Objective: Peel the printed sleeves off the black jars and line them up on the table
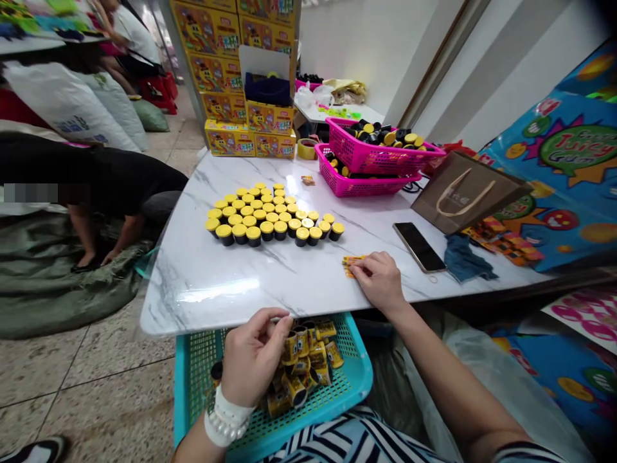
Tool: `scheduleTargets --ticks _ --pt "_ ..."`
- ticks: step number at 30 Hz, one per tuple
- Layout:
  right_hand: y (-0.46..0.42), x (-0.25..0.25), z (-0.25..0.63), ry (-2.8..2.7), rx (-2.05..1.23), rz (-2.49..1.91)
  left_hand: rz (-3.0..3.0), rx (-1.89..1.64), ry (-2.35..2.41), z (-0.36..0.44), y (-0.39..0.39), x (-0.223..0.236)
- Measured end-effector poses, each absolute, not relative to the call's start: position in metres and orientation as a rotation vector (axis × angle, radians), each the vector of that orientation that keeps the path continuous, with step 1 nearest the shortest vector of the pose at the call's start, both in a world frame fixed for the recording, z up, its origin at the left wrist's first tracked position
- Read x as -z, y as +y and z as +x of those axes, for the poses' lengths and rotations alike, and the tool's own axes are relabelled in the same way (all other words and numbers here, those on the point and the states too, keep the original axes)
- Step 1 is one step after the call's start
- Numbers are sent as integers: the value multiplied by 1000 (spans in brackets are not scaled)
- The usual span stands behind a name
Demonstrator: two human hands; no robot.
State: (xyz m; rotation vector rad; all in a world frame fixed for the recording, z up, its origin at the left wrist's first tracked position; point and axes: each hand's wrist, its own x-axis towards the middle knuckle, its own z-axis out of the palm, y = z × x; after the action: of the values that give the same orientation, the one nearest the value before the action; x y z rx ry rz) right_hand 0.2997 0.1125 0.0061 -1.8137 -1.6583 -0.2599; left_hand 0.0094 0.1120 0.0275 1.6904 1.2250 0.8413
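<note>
My right hand [382,278] rests on the table, its fingers pinched at the edge of a small stack of yellow-orange printed labels [349,266]. Closer to me, my left hand [258,350] hovers over a turquoise basket [359,366] at the table's edge. Its thumb and forefinger are pressed together, and whatever may be between them is too small to make out. Several black cups wrapped in yellow labels [295,388] lie jumbled in the basket. On the table, several upright black cups with yellow lids [253,233] stand in a close group.
Two stacked pink baskets [369,186] hold more cups. Yellow printed boxes [226,138] rise at the back, beside a tape roll [307,149]. At right are a phone [419,247], a brown paper bag [463,193] and a blue cloth [465,258]. A person [106,186] bends over a sack at left.
</note>
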Motion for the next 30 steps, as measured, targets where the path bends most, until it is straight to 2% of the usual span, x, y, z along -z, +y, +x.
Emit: scheduleTargets --ticks 9,11,15,17,21,27,30 --pt "108 -23 182 -1691 32 -1345 1144 -937 1015 32 146 -33" --pt "111 -27 175 -1674 -190 -1322 1112 -956 996 20 151 -34" --pt "122 -36 174 -1524 -944 -1333 1210 -852 953 -1 160 -39" --pt "128 -39 173 -1447 -1175 -1342 1293 -819 953 -5 163 -43" --pt "139 -38 173 -1347 -1298 -1290 1355 -820 922 -8 164 -49" --pt "147 -35 186 -1292 -1705 -1150 1364 -759 894 -17 167 -51" --pt "144 -34 175 -1237 -1684 -1223 1398 -846 965 -15 170 -49"
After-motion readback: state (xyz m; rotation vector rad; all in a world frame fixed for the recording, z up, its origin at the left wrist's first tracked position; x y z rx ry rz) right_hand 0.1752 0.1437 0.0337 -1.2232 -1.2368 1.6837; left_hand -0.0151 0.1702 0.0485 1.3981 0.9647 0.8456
